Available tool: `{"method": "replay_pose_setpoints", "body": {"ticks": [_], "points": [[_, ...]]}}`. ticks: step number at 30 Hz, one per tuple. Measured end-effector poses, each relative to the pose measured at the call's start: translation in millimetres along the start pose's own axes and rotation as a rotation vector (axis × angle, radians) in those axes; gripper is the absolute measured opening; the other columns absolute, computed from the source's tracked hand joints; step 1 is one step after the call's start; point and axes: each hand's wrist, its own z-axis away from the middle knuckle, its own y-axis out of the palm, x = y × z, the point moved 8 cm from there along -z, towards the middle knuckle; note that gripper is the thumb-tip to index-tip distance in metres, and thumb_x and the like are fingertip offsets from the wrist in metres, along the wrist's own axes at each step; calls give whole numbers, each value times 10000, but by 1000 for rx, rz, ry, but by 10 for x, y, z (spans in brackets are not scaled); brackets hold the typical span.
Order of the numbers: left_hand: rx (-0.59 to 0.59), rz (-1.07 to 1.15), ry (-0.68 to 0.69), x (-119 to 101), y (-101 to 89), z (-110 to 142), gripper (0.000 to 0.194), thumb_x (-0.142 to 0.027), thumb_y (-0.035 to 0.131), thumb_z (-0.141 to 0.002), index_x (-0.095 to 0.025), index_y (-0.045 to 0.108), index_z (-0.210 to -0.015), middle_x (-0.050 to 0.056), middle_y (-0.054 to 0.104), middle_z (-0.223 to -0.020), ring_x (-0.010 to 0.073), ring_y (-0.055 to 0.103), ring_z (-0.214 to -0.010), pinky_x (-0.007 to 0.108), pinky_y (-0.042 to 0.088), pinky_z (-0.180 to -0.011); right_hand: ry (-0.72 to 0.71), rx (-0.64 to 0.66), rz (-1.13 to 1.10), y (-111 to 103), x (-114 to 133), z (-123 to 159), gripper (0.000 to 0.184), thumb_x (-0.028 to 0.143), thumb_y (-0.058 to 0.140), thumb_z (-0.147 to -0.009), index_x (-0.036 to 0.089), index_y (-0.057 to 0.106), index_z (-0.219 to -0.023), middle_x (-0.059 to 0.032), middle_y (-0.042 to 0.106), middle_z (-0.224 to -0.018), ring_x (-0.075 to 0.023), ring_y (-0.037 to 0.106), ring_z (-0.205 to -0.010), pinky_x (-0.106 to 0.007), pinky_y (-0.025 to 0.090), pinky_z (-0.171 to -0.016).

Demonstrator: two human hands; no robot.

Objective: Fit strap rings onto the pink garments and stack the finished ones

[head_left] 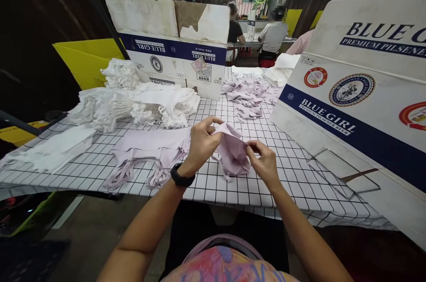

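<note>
Between my two hands hangs a soft lilac garment [234,153], its lower part bunched just above the checked tablecloth [199,188]. My left hand [203,143] pinches its upper left edge between thumb and fingers, a black band on that wrist. At the right edge, my right hand [264,161] grips the cloth between thumb and forefinger. Left of my hands lies a neat stack of lilac garments [151,142], with thin straps hanging toward me. Farther back is a loose heap of crumpled lilac garments [249,95].
Piles of white garments [109,104] cover the table's left side, with a flat white stack [60,148] in front. A cardboard sheet [166,37] stands behind them. Another large cardboard panel [353,82] leans at right, near a thin wire frame [344,174]. Several people sit farther back.
</note>
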Motion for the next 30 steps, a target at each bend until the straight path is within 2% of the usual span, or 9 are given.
{"method": "replay_pose_setpoints", "body": {"ticks": [3,7,11,14,19,21,25,28,30], "points": [[-75,-42,10,31,-116,-50,97,-190,635,-771,-164,701,-838,-117,286,-463,49,236,-450,183,231,-482,20,-157,39,-271,76,-30,161,376,589,-968,252,690,-988,-38,753,-898,-217,726,-762,-352,614,-695],[-149,-79,-26,127,-270,-92,118,-167,616,-790,-167,716,-852,-109,309,-468,51,241,-434,182,219,-451,-139,-291,251,-556,308,-97,150,358,594,-983,253,697,-1011,-46,755,-907,-214,718,-728,-355,603,-694],[-180,-80,7,100,-405,-80,128,-170,614,-814,-165,720,-885,-108,323,-474,52,258,-434,182,241,-460,-423,-72,396,-445,455,-120,110,306,615,-996,245,704,-1014,-44,754,-888,-181,683,-666,-322,584,-644],[-253,-142,88,-11,-566,-27,118,-152,627,-809,-163,732,-861,-108,284,-484,52,231,-460,184,233,-477,-525,89,397,-375,473,-49,95,243,614,-1002,228,702,-1032,-36,746,-882,-157,687,-666,-281,573,-604],[-332,-186,138,13,-746,80,139,-158,630,-819,-171,747,-893,-104,300,-488,58,252,-459,192,226,-473,-424,-36,410,-594,455,-14,51,213,651,-970,217,702,-975,-10,728,-798,-133,621,-586,-279,543,-597],[-272,-163,112,184,-634,80,141,-185,625,-830,-176,740,-912,-99,348,-494,64,293,-459,195,246,-479,-321,-45,397,-621,335,-98,53,239,657,-955,216,705,-954,-7,721,-765,-143,620,-585,-288,537,-603],[-23,-196,-15,758,-10,8,139,-235,607,-844,-182,724,-898,-82,434,-515,85,372,-471,215,262,-506,-22,231,327,-322,-227,-551,195,396,634,-946,217,709,-924,-26,742,-806,-191,703,-705,-320,562,-685],[156,-285,-75,1177,554,-50,192,-205,568,-863,-183,729,-965,-51,545,-576,114,484,-543,232,332,-581,101,257,341,-127,-646,-1156,398,529,649,-904,194,690,-1114,-102,738,-1096,-245,727,-928,-371,580,-809],[236,-321,-66,1372,839,-72,240,-168,541,-866,-185,734,-1008,-28,608,-620,138,553,-594,246,375,-625,114,230,385,-3,-861,-1653,599,559,708,-840,186,628,-1303,-162,616,-1357,-280,698,-1076,-401,569,-896]]}}
